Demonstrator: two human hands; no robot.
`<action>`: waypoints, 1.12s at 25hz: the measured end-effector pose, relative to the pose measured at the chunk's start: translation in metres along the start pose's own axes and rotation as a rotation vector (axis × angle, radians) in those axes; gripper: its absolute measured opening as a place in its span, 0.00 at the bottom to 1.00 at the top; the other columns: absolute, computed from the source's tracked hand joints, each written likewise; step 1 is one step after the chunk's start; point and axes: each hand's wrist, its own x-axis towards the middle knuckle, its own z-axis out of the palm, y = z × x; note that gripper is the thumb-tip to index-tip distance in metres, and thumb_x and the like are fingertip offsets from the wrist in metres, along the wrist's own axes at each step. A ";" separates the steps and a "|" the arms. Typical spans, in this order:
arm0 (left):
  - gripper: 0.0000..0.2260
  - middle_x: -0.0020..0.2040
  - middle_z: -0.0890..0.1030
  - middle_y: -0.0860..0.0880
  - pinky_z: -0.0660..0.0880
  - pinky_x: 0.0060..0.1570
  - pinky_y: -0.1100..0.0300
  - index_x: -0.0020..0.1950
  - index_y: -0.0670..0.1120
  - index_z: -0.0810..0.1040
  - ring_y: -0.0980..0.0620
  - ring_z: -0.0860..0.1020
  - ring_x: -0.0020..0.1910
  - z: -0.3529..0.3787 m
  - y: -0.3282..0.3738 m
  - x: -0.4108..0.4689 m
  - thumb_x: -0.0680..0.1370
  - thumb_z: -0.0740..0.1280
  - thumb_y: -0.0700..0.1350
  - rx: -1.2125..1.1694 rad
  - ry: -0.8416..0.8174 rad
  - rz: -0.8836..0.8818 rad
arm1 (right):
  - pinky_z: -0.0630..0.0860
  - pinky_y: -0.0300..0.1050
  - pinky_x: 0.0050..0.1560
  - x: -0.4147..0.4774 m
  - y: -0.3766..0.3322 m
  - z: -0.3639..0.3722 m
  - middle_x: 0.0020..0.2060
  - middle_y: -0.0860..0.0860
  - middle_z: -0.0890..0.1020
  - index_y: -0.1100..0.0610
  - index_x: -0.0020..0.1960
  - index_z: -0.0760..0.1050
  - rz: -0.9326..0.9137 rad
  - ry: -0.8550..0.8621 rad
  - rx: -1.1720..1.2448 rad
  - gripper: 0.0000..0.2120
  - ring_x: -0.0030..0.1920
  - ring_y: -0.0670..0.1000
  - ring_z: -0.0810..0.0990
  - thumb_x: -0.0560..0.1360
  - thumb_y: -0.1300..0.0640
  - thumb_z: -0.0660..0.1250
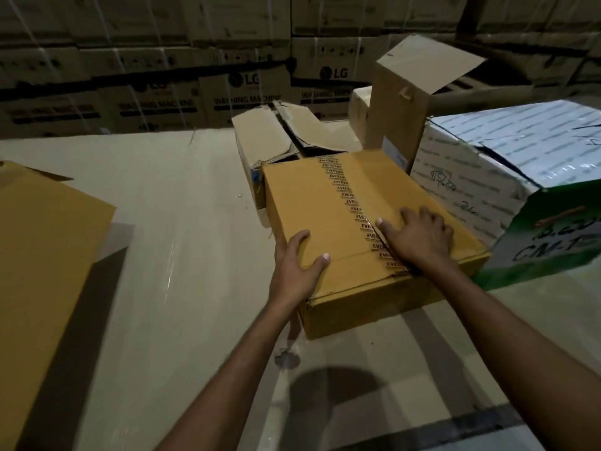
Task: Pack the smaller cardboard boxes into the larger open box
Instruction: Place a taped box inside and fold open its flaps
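Head view: box (351, 222), sealed with printed tape (344, 190), sits low over the floor (162, 255), just beside a white box (487, 177) on its right and an open box (270, 141) behind.

Left hand (297, 265) grips the near left corner, thumb on top, fingers curled over the side. Right hand (419, 236) lies flat on the lid, fingers straight and spread, holding nothing.

With only 1 hand gripping, a lift would probably tip. Better that the right hand goes to the right edge and curls under, so that 2 hands carry level. Whether the cardboard (48, 239) at left is the larger box, I cannot tell.
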 end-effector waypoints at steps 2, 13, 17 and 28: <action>0.28 0.79 0.62 0.53 0.69 0.66 0.51 0.76 0.62 0.64 0.48 0.65 0.75 0.002 -0.003 0.000 0.78 0.70 0.59 -0.061 0.002 -0.032 | 0.54 0.65 0.75 0.011 0.007 0.002 0.78 0.60 0.63 0.49 0.79 0.64 0.047 -0.015 0.002 0.44 0.77 0.65 0.58 0.73 0.21 0.52; 0.29 0.77 0.68 0.50 0.73 0.67 0.44 0.75 0.58 0.69 0.44 0.69 0.72 -0.027 -0.001 -0.015 0.76 0.75 0.53 -0.068 0.030 -0.134 | 0.53 0.70 0.74 -0.007 -0.008 -0.003 0.79 0.59 0.62 0.50 0.80 0.63 0.123 -0.048 -0.048 0.48 0.78 0.67 0.56 0.71 0.20 0.49; 0.27 0.75 0.68 0.47 0.74 0.65 0.45 0.73 0.57 0.72 0.43 0.71 0.68 -0.069 -0.009 -0.031 0.76 0.76 0.49 -0.008 0.019 -0.190 | 0.54 0.67 0.73 -0.057 -0.027 0.000 0.78 0.58 0.64 0.47 0.79 0.65 0.036 -0.067 -0.080 0.46 0.77 0.65 0.58 0.71 0.19 0.50; 0.29 0.76 0.70 0.47 0.72 0.68 0.46 0.78 0.55 0.66 0.42 0.72 0.71 -0.105 -0.017 -0.056 0.79 0.69 0.56 0.075 0.087 -0.113 | 0.75 0.64 0.63 -0.069 -0.014 -0.018 0.69 0.59 0.75 0.50 0.77 0.64 0.251 -0.157 0.449 0.49 0.64 0.63 0.77 0.65 0.23 0.68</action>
